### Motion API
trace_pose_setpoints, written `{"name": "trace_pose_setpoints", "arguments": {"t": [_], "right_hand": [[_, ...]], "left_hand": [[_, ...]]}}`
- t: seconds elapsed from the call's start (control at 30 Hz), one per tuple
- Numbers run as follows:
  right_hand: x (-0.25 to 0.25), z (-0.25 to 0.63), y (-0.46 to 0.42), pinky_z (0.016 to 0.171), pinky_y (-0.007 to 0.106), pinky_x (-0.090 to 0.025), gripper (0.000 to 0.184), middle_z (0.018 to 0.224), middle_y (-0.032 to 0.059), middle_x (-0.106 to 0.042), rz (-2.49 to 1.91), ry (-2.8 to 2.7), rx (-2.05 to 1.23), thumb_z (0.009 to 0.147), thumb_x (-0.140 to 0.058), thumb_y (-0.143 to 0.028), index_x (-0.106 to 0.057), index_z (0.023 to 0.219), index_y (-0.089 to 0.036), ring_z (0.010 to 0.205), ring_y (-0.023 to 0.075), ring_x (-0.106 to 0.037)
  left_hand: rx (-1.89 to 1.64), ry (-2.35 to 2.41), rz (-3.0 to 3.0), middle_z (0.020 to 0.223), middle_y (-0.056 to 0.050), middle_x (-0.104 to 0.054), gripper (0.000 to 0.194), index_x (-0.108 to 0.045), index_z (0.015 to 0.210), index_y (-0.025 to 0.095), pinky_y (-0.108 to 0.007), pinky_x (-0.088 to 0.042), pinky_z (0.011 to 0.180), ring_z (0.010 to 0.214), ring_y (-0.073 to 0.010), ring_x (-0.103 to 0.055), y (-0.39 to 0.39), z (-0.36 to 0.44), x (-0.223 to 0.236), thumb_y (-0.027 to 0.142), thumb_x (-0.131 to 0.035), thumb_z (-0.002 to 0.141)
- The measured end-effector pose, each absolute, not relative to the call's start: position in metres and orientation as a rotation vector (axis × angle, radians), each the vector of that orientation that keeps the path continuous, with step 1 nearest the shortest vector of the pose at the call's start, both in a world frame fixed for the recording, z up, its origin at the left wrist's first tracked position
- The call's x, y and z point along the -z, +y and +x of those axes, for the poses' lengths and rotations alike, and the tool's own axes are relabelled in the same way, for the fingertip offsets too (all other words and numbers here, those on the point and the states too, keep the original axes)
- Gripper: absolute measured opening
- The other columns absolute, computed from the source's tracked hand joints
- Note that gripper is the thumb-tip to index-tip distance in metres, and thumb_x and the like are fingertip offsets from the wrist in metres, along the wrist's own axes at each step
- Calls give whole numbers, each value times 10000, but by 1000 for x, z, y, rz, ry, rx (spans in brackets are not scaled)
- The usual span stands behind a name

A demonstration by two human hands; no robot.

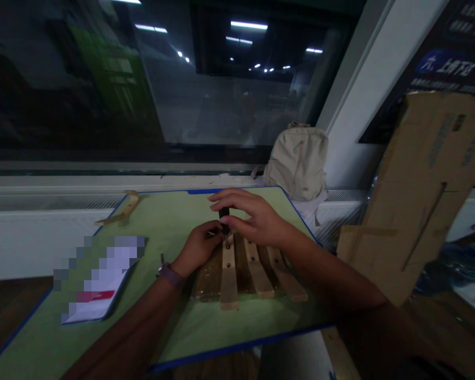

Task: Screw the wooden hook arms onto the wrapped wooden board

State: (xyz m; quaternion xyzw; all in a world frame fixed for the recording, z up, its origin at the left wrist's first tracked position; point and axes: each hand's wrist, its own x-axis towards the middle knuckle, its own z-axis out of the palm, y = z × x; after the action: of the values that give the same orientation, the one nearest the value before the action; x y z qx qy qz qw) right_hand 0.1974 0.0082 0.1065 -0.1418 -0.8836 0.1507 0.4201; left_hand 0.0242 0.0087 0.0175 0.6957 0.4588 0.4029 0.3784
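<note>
A screwdriver [224, 212] with a black handle stands nearly upright, its metal tip at a hole in a pale wooden strip [228, 287]. My right hand [251, 214] has its thumb and fingers around the handle from the right. Close by the lower end of the screwdriver, my left hand [200, 245] is curled with thumb and fingers together; what they pinch is partly hidden. The strip lies across a darker brown wooden board [209, 279]. Two more pale strips, the middle one [260, 277] and the right one [288, 279], lie on it, with holes showing.
Everything lies on a green table [170, 206] with blue edges. A curved wooden piece [129, 208] rests at the far left corner. A phone-like flat item [103, 285], partly pixelated, lies left. Behind are a beige backpack [298, 161] and a window; cardboard [427, 195] leans right.
</note>
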Motion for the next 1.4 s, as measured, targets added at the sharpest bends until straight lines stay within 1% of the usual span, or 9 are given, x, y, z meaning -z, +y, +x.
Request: {"name": "trace_pose_setpoints", "arguments": {"t": [0.1,0.23,0.43,0.53,0.7,0.87,1.07,1.27,1.4], "right_hand": [[-102,194,7,786,257,-534,149,975,67,-695,-408,-2169,-520,925,-576,-245,-599,1034,-146,890,131,-669],[-100,195,7,681,269,-503,234,846,60,-687,-596,-2239,-26,875,-646,-378,-647,930,-150,772,159,-640],[-113,202,4,897,317,-506,234,1091,117,-698,-416,-2314,-197,959,-454,-168,-622,1117,-128,1050,166,-635],[-113,201,2,842,278,-518,221,1045,70,-702,-452,-2282,-338,934,-506,-155,-611,1129,-156,948,131,-651],[-113,199,0,776,324,-519,204,932,112,-663,-585,-2322,-101,921,-532,-215,-651,1031,-91,862,182,-614],[-118,202,-2,973,336,-477,314,1196,155,-645,-375,-2424,-335,964,-417,-144,-596,1218,-98,1131,172,-592],[-113,202,3,832,323,-520,325,977,97,-690,-608,-2359,-270,904,-611,-300,-651,1165,-111,901,177,-644],[-117,200,-4,965,350,-476,415,1247,149,-607,-408,-2475,-354,976,-382,-148,-494,1375,-123,1146,171,-567],[-117,202,-3,882,313,-505,312,1076,100,-676,-472,-2403,-393,944,-516,-201,-593,1238,-132,985,156,-623]], "left_hand": [[-1036,1176,1776,816,-43,-734,204,-681,788,151,-318,-505,727,788,-230,-659,10,24,-16,323,-588,730],[-1081,1168,1768,818,-44,-736,168,-673,783,157,-320,-510,737,785,-224,-657,10,24,-15,292,-599,714],[-1027,1158,1763,807,-53,-729,226,-676,780,147,-319,-499,715,772,-230,-651,9,25,-17,357,-608,731],[-1009,1166,1764,834,-60,-736,227,-678,772,143,-326,-496,731,783,-238,-654,10,24,-16,350,-599,722],[-1024,1220,1800,822,-58,-726,224,-680,814,144,-323,-490,723,778,-233,-652,10,23,-12,328,-583,731],[-1056,1182,1778,807,-58,-729,207,-674,781,151,-327,-504,715,764,-235,-652,10,24,-12,324,-583,713],[-1051,1181,1796,852,-50,-742,230,-682,839,156,-320,-505,744,804,-228,-664,9,24,-15,344,-583,750],[-1059,1193,1806,780,-47,-725,197,-661,759,156,-317,-504,688,744,-224,-654,10,24,-14,338,-589,734],[-1062,1185,1789,829,-56,-737,218,-677,814,153,-333,-512,730,800,-239,-666,9,24,-16,337,-592,733]]}}
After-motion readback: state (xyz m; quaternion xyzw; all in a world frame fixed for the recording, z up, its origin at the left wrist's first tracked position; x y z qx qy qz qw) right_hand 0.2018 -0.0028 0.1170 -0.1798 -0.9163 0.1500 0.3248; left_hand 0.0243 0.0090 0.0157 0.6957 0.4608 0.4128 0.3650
